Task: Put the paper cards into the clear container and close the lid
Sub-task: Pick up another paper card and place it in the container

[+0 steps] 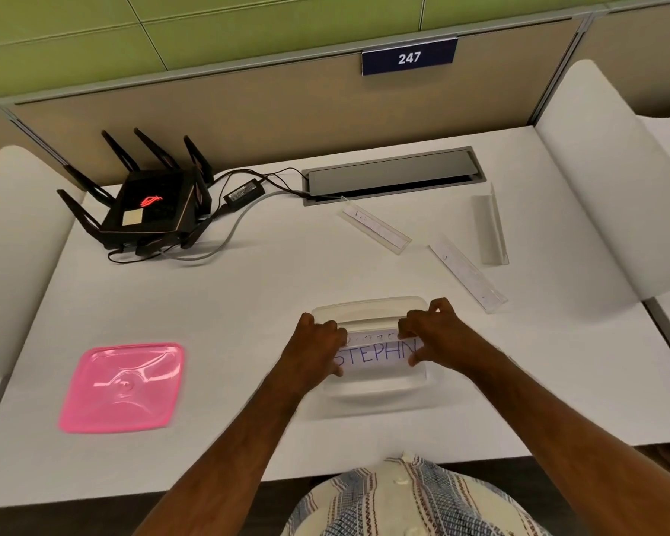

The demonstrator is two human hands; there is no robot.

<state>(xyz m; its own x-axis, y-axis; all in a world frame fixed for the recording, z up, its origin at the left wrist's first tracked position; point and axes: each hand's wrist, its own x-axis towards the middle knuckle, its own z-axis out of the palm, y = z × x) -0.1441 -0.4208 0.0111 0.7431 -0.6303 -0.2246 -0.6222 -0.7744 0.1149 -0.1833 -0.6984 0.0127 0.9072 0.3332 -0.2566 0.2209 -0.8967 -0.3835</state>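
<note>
My only view comes from the head camera, looking forward and steeply down over my own chest at the white desk (248, 303). It sits close above my forearms, wide-angle, reaching as far as the partition (248, 106) behind the desk.

Both my arms reach forward and inward, forearms bare, so that my hands meet close together in front of me. My left hand (318, 352) is knuckles up, fingers curled down, thumb tucked under near the body side. My right hand (428, 334) mirrors it, fingers bent and pinching at the far edge, thumb low. Each grips one end of a card (376, 355).
</note>
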